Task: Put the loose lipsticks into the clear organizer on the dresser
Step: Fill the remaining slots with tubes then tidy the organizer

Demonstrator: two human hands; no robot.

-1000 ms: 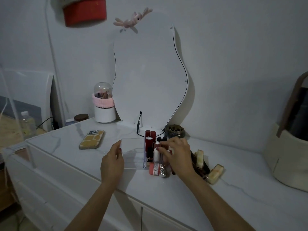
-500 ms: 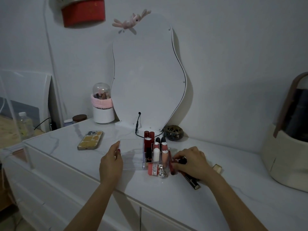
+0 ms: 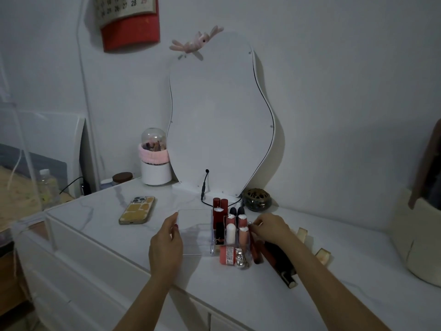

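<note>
Left hand (image 3: 165,244) fingers straight against the clear organizer (image 3: 195,231) side, right hand (image 3: 270,226) pinching a lipstick (image 3: 251,229) at its right edge, loose lipsticks (image 3: 279,261) on the table (image 3: 100,211)

My left hand (image 3: 165,244) rested against the nine o'clock side of the clear acrylic organizer (image 3: 194,231) on the white marble-look dresser top (image 3: 95,211). My right hand (image 3: 270,228) pinched at its three o'clock edge, beside upright red and pink lipsticks (image 3: 230,229). Loose dark tubes (image 3: 279,261) lay at four o'clock. A yellow-cased phone (image 3: 137,210) sat at ten o'clock.
</note>
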